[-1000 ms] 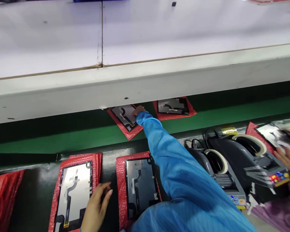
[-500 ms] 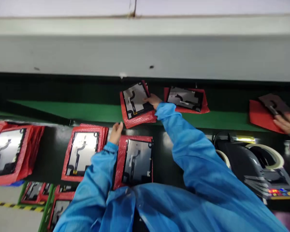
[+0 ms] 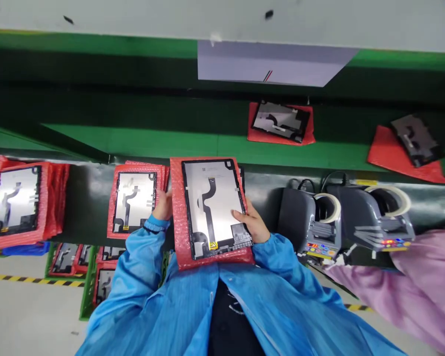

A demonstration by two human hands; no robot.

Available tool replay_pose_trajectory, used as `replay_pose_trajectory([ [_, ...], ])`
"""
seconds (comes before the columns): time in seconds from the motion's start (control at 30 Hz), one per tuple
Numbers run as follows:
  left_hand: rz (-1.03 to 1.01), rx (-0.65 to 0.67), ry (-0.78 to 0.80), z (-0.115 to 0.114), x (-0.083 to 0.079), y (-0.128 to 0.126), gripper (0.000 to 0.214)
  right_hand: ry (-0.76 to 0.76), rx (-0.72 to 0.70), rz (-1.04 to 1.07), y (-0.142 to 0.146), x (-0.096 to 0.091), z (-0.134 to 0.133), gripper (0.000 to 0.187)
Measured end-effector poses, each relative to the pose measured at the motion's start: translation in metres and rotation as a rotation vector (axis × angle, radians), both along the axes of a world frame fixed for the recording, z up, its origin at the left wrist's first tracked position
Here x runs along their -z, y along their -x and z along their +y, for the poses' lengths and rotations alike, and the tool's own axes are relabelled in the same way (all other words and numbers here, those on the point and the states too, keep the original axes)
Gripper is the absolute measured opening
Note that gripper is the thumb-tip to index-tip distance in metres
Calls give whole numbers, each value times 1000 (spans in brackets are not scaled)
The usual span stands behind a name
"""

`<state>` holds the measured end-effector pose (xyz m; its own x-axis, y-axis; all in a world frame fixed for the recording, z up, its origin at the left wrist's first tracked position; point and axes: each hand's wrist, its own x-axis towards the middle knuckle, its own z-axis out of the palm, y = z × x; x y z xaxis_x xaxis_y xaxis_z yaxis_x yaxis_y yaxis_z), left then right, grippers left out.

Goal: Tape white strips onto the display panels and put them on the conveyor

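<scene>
A display panel (image 3: 222,198), metal back upward with a dark flex cable, lies on a red bubble-wrap pouch (image 3: 178,217) in front of my body. My right hand (image 3: 255,222) is closed on the right side of both, thumb on the panel's back. At the pouch's left edge my left hand (image 3: 163,205) is curled against it, some fingers hidden. Part of another dark panel shows behind the right edge. To the left sits a stack of red pouches with a panel (image 3: 135,202) on top.
More pouches with a panel (image 3: 17,200) stand at far left. On the green shelf (image 3: 163,141) lie a panel on red wrap (image 3: 280,121) and another panel (image 3: 417,138). Two tape dispensers (image 3: 296,212) stand right, near a co-worker's pink sleeve (image 3: 422,277). Green crates (image 3: 87,296) are below left.
The panel and red pouch have come off the shelf toward my body with my right hand. My left hand has shifted slightly left. The co-worker's hand has left the far-right panel.
</scene>
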<state>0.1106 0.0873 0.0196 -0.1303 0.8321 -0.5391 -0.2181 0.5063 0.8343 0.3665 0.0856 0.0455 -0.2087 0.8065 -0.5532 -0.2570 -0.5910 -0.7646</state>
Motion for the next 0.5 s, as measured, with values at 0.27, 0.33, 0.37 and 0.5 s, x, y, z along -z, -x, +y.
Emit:
replay_pose_trajectory([
  [0.27,19,247,69,-44,31,-27,75,-61,62,-191,6,60,-31,63],
  [0.33,288,319,83,-58,45,-30,54,-47,-26,-352,2,74,-42,60],
  [0.37,405,340,90,-63,51,-31,45,-42,-113,-481,-1,78,-44,55],
  [0.5,603,369,120,-69,59,-36,24,-82,-544,-1014,-21,73,-16,19],
])
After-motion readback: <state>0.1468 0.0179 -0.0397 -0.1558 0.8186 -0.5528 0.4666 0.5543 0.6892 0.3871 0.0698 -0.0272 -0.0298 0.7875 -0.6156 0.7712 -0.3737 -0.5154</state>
